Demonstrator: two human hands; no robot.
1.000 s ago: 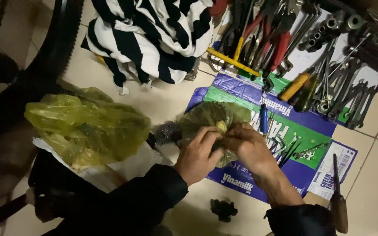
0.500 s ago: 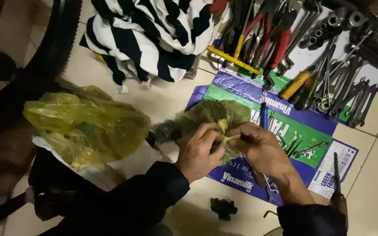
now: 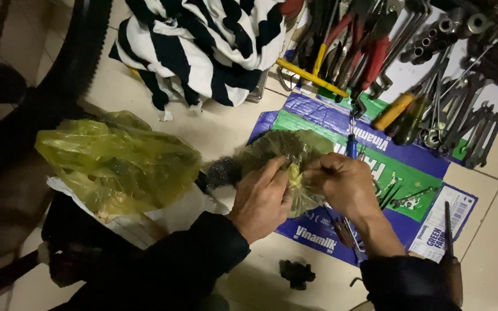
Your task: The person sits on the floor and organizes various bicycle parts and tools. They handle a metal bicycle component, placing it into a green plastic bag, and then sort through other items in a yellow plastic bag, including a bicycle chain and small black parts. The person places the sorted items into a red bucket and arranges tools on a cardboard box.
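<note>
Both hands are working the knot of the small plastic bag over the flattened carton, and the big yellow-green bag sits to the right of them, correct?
Not quite. The head view shows the big yellow-green bag to the left of the hands, not the right. The rest holds: left hand and right hand pinch the small plastic bag over the flattened carton.

Small clear yellowish plastic bag (image 3: pixel 286 161): crumpled, thin, dark contents dimly visible inside. Neck bunched and twisted between both hands. Body rests on flattened blue-green carton (image 3: pixel 376 167), left edge over floor tile.
</note>
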